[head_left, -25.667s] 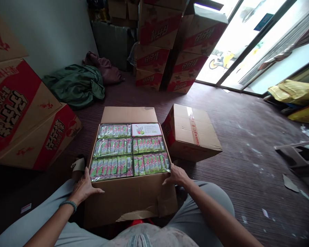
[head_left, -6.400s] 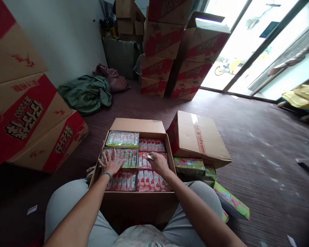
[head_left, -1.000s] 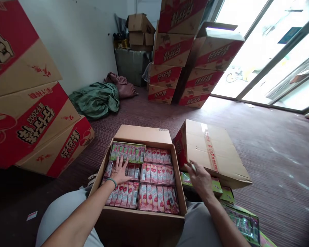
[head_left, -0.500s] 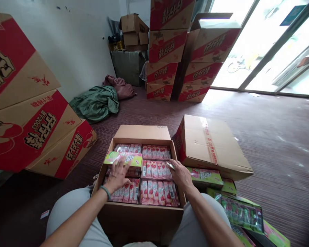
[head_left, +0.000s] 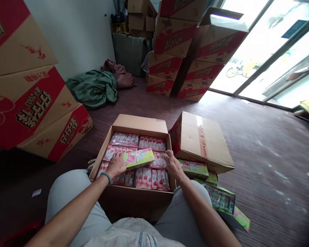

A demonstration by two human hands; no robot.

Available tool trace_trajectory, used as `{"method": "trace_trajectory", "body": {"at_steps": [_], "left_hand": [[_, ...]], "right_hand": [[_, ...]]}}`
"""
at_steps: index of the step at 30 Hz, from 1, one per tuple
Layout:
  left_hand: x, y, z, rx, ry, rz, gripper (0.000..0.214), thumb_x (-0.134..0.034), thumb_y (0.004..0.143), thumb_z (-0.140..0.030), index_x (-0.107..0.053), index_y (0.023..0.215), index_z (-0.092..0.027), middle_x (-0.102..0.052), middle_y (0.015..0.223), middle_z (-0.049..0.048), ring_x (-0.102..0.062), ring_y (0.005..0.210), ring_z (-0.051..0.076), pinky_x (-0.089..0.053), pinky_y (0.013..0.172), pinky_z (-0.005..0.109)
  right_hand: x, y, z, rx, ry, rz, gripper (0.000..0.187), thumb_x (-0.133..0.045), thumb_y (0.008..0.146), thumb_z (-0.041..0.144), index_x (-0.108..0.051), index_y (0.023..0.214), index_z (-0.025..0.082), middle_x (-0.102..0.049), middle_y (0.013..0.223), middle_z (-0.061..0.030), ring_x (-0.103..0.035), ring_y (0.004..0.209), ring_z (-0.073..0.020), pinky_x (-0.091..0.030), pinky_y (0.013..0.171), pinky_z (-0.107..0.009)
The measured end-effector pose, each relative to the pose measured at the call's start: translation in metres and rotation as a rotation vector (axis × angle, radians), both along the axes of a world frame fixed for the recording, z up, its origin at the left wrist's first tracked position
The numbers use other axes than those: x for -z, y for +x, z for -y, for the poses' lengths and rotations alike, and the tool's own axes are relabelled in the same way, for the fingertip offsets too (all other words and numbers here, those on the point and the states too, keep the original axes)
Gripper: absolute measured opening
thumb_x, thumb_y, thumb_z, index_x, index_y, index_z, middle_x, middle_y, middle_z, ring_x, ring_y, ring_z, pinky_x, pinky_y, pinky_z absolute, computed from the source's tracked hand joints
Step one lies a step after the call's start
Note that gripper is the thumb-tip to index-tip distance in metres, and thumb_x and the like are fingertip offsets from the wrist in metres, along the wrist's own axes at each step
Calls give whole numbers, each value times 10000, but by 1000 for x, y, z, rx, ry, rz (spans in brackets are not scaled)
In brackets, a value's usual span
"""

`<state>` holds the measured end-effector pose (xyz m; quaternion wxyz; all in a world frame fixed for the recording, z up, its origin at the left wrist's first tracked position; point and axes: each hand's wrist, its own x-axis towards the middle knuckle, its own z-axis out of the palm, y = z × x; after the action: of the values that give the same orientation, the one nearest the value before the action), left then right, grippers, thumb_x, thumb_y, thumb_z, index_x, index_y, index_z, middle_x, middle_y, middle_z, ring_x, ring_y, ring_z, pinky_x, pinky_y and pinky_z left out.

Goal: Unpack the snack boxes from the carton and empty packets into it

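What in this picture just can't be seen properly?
- Head view: the layers below the pink packs in the open carton, covered by them.
- Small print on the green pack in the left hand: too small.
- Right hand: its fingers curl out of sight.
- Outside the glass door: glare.

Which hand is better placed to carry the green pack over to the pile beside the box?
Probably the left hand: it already grips the green pack above the open box. The right hand rests at the box's right edge, nearer the pile, well placed to receive it.
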<state>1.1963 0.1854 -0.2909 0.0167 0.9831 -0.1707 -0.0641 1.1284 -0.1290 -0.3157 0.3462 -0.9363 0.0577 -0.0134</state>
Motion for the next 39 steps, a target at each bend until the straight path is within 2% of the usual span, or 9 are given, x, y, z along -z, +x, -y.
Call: {"method": "trace_trajectory", "body": {"at_steps": [3,6,10,14,18,24,34,36,39], "left_hand": [[12,-24,-3,52,-132,-28,634,-633,625,-209,-476,1231,-109,-474,1255,166,-449,1186,313,-388,1042,406],[20,-23,-18,91,-220,-43,799,-654,577,-161,-388,1326,-80,-414,1362,192,-356,1309,327,-282,1151,420],[27,-17,-33,98,-274,-49,767,-664,610,-167,-378,1319,-102,-455,1337,185,-401,1294,309,-323,1133,432],[30,-20,-34,101,-300,-25,661,-660,640,-157,-411,1251,-133,-485,1296,159,-439,1256,298,-383,1077,430],[25,-22,-33,115,-301,-5,451,-630,663,-140,-487,1090,-152,-552,1141,120,-514,1111,271,-448,968,393],[11,-20,-36,143,-247,8,390,-657,707,-241,-525,1063,-150,-591,1086,122,-544,1054,292,-331,1064,492],[10,-18,-36,128,-173,1,617,-740,599,-172,-521,1174,-133,-584,1210,157,-521,1176,310,-261,1139,468],[10,-18,-36,139,-158,-1,613,-719,616,-173,-508,1189,-125,-580,1211,165,-523,1170,313,-322,1104,455],[17,-18,-43,196,-137,1,615,-692,635,-197,-486,1203,-85,-573,1200,185,-527,1143,318,-410,1026,424]], "right_hand": [[-17,-5,-27,-198,-199,-24,321,-237,1019,375,-507,1080,213,-651,1011,-55,-633,850,-179,-412,693,-266],[-38,0,-74,-421,-415,-47,285,-281,1009,310,-548,1050,219,-666,950,-51,-640,780,-177,-401,636,-264],[-59,19,-144,-657,-550,-30,278,-325,985,253,-581,1084,206,-683,942,-81,-661,826,-204,-438,631,-270],[-61,31,-187,-735,-606,-56,244,-401,935,205,-632,1010,178,-692,880,-102,-669,814,-216,-476,656,-281],[-55,30,-198,-750,-661,-80,262,-399,932,195,-627,1058,164,-688,916,-117,-665,863,-238,-500,677,-309],[-46,28,-175,-694,-722,-140,308,-353,931,120,-635,1042,177,-690,927,-113,-667,874,-224,-504,698,-300],[-54,3,-8,-387,-772,-354,298,-397,926,162,-660,1064,184,-708,929,-118,-681,902,-231,-491,737,-302],[-58,0,-2,-291,-744,-354,314,-366,956,208,-643,1103,194,-701,970,-117,-676,910,-215,-487,742,-290],[-53,-2,-34,-238,-648,-280,374,-476,942,403,-529,1288,270,-611,1241,-85,-635,1031,-179,-483,800,-251]]}}
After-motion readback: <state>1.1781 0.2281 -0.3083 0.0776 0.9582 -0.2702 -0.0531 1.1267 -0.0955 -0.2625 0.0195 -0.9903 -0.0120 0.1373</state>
